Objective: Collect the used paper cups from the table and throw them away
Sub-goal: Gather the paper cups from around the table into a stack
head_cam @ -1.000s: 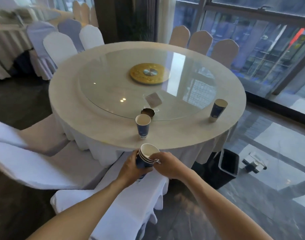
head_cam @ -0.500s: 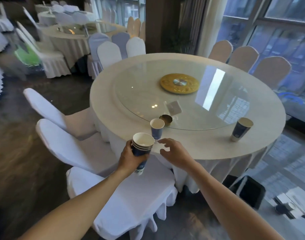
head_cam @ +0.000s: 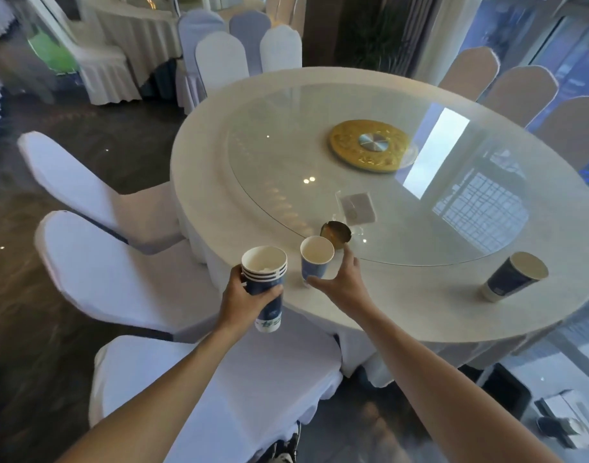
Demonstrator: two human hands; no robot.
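Compared with half a second ago, the right hand (head_cam: 341, 282) has moved forward from the edge of the tabletop (head_cam: 403, 302) to the near cup (head_cam: 316, 260). Its thumb and fingers are spread around the lower part of this cup, not yet closed on it; I cannot tell if they touch it. The left hand (head_cam: 244, 295) still grips the stack of cups (head_cam: 265, 285), holding it upright just beside the table edge, over the white chair (head_cam: 219, 396). The camera is also closer to the table than before.

Counting the cups: the stack shows four rims, so about four cups nested together. Two single cups stand on the tabletop: the near cup in front of the right hand, and the far cup (head_cam: 515, 276) well apart to the right, near the edge. One small brass dish (head_cam: 336, 232) sits on the glass turntable (head_cam: 420, 202), just behind the near cup, and one clear card stand (head_cam: 356, 207) behind the dish.
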